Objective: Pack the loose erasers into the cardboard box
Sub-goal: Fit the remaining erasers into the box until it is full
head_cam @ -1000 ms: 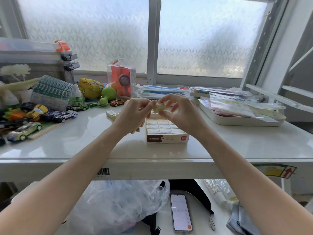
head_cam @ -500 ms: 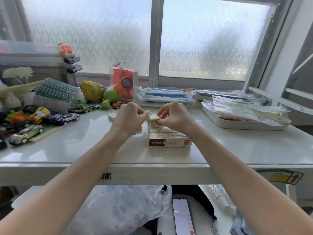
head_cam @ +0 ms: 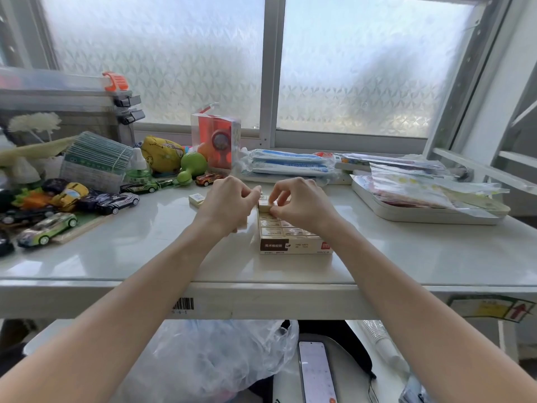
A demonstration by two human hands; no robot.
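Cardboard box (head_cam: 295,244) sits near the tabletop's (head_cam: 145,251) front edge, its rows filled with erasers. Over its far end both hands meet: the right hand (head_cam: 302,206) pinches one eraser (head_cam: 266,205) at the far row, the left hand (head_cam: 229,203) curled closed, touching it. Another loose eraser (head_cam: 197,198) lies just left of the left hand.

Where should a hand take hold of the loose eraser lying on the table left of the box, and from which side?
The loose eraser is a small flat block lying on the table, apart from the cardboard box. Probably best pinched across its two long side faces from above, thumb and forefinger. The left hand is nearest; its near and left sides look open.
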